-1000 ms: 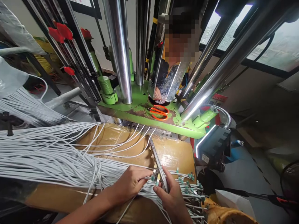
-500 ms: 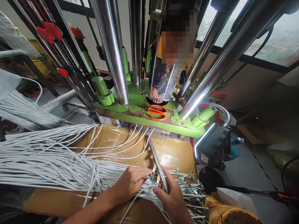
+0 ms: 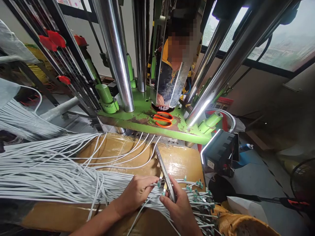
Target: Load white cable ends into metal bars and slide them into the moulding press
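Observation:
My left hand (image 3: pixel 136 192) is closed, thumb and fingers pinching a white cable near its small green-tipped connector end (image 3: pixel 159 183). That end sits right beside a narrow metal bar (image 3: pixel 164 170), which has several small pale metal pieces along its left side. My right hand (image 3: pixel 181 206) grips the lower part of the bar, thumb on the left and fingers behind. Another connector (image 3: pixel 164 190) is at the bar just above my right thumb. Whether the left cable end is seated in the bar, I cannot tell. Many white cables (image 3: pixel 61 175) run underneath both hands.
A green press plate (image 3: pixel 137 111) with steel columns (image 3: pixel 120 59) stands ahead. Orange-handled scissors (image 3: pixel 163 119) lie on it. Brown cardboard (image 3: pixel 182 157) covers the work surface. A lit black lamp box (image 3: pixel 220 152) is at right, an orange sack (image 3: pixel 241 223) lower right.
The whole view has shifted slightly. Both hands keep nearly the same pose on the cable and the metal bar.

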Tool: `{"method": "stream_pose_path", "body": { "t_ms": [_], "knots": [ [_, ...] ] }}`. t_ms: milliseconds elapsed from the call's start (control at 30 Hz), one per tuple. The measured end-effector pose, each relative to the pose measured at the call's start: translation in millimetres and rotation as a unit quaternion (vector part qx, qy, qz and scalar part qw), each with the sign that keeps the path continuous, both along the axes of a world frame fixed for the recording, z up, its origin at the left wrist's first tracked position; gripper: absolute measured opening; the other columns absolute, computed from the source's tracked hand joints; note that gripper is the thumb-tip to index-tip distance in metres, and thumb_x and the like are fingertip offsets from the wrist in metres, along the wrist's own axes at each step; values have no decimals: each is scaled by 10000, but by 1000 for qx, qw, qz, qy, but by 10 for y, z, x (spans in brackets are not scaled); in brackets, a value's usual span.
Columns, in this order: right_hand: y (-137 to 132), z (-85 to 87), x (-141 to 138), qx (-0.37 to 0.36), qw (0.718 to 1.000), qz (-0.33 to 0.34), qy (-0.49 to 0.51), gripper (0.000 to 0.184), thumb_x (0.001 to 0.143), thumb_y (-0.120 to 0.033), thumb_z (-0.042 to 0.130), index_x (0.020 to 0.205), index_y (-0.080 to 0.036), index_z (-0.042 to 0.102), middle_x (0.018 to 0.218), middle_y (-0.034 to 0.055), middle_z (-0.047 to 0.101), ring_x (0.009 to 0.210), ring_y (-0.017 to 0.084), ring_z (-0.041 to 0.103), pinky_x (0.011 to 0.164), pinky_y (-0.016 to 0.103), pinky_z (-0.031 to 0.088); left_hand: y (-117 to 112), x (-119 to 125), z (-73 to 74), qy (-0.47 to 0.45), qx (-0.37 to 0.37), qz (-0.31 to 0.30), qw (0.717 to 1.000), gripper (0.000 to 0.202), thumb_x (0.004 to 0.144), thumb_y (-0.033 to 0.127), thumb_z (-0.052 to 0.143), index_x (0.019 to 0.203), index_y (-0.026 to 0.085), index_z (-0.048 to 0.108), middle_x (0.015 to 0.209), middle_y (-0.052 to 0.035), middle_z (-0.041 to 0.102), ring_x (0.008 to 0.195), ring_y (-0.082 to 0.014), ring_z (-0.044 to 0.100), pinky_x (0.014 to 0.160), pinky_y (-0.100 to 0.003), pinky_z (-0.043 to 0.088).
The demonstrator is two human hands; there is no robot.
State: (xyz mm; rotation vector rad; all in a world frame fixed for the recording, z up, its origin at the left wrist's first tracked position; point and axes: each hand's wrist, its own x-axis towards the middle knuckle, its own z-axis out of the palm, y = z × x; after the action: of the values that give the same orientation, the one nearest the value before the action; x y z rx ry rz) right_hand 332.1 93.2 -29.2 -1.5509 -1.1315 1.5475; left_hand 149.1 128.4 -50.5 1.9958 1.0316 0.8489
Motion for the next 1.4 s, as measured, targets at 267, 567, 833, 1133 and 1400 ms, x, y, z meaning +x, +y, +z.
{"method": "stream_pose_path", "body": {
  "t_ms": [267,567,833,1133,1400],
  "knots": [
    [21,-8,59,-4,999,-19,47,673,664,-233,681,1312,-133,531,719,-38,546,641,119,436,643,243,398,85,-35,201,-26,-109,67,991,357,951,339,431,710,158,621,761,-38,605,723,-157,581,682,-261,465],
    [-11,-148,176,-42,996,-23,73,784,657,-259,715,1378,-107,444,762,-20,568,679,132,473,666,253,414,193,-43,173,-84,-217,98,968,207,846,275,589,1005,168,671,840,-27,722,714,-157,672,643,-238,526],
    [-30,-195,112,-17,994,-73,79,715,604,-210,701,1297,-127,547,891,28,659,658,118,480,651,246,411,253,-50,46,29,18,9,999,243,914,168,499,1054,198,695,993,-28,738,909,-159,685,833,-252,524],
    [-26,-282,184,-3,998,-24,59,742,627,-229,691,1340,-122,513,792,9,641,672,144,514,670,264,421,279,-30,-35,27,30,5,999,272,921,147,493,1095,231,685,1024,-9,736,933,-148,687,851,-239,526],
    [-21,-319,140,25,999,-44,-2,731,615,-270,661,1316,-106,538,755,3,619,676,163,521,695,284,428,304,13,30,40,-39,39,998,253,895,177,507,1033,211,717,970,-24,751,881,-181,694,822,-265,519]
  ]
}}
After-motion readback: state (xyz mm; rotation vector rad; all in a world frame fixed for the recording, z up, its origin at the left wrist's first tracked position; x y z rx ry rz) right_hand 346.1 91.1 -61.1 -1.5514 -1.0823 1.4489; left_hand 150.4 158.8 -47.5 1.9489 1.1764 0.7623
